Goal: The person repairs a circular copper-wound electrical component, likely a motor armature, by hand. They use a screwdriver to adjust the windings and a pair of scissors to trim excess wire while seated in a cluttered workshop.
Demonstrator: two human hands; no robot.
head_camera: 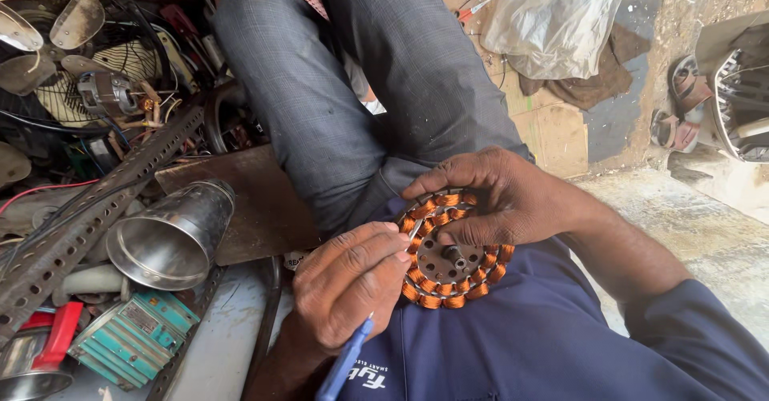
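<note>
We are holding the copper-wound stator against our lap with the right hand — its grip is clamping the upper rim. The left hand is pinching a blue-handled tool, its tip apparently touching the windings. A steel funnel is lying nearby on the floor.

A round stator, ringed with copper-orange coils, is being held tilted above the lap, a blue-handled tool pressed to its rim.

Bare concrete floor lies open rightward — leftward, steel funnel, perforated bar and fan parts crowd the way.
</note>
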